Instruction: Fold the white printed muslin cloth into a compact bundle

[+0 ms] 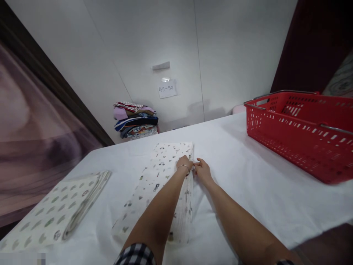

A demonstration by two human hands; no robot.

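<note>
Folded printed cloth (160, 165), flat on the white-covered bench (228, 147), likely light, soft and limp, best held along its layered right edge, where left hand (184, 163) has fingers curled and right hand (202, 170) fingers bent, any pinch indeterminable; red basket (292, 141) at right, contents hidden.

On the white tablecloth (226, 158), a folded white printed cloth (150, 180) lies between a folded cream patterned cloth (52, 209), near left, and a rectangular red plastic basket (292, 141), right; beyond the far edge, stacked multicoloured fabrics (136, 120).
</note>
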